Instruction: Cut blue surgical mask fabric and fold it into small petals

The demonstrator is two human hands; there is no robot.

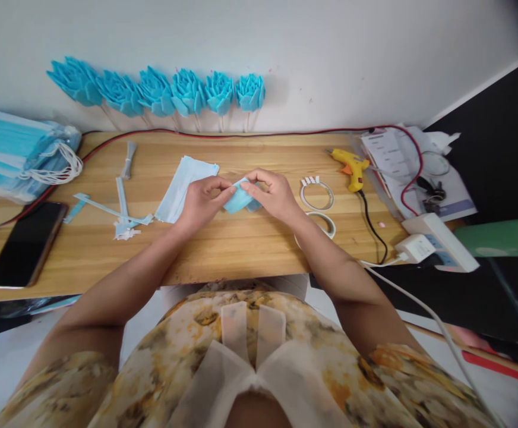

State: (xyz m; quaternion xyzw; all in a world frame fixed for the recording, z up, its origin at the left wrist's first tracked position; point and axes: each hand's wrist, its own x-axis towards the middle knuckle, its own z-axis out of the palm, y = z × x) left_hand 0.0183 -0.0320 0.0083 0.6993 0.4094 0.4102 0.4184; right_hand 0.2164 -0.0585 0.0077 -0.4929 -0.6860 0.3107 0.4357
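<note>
Head view: the left hand (200,202) and right hand (277,193) pinch a blue piece (236,202) between thumbs and fingers, over the table (250,252), just right of the stack (183,189). It looks light, thin and soft, likely to crease; 2 opposite edges, held by fingertips, seem the best hold.

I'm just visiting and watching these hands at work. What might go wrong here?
The small blue piece is pinched between the fingertips of the left hand and right hand, so it might slip or crease.

The yellow glue gun lies directly on the wooden table; if hot, which I can't tell, its nozzle might mark the wood.

The right forearm passes over the lower tape roll in this view and might nudge it.
</note>
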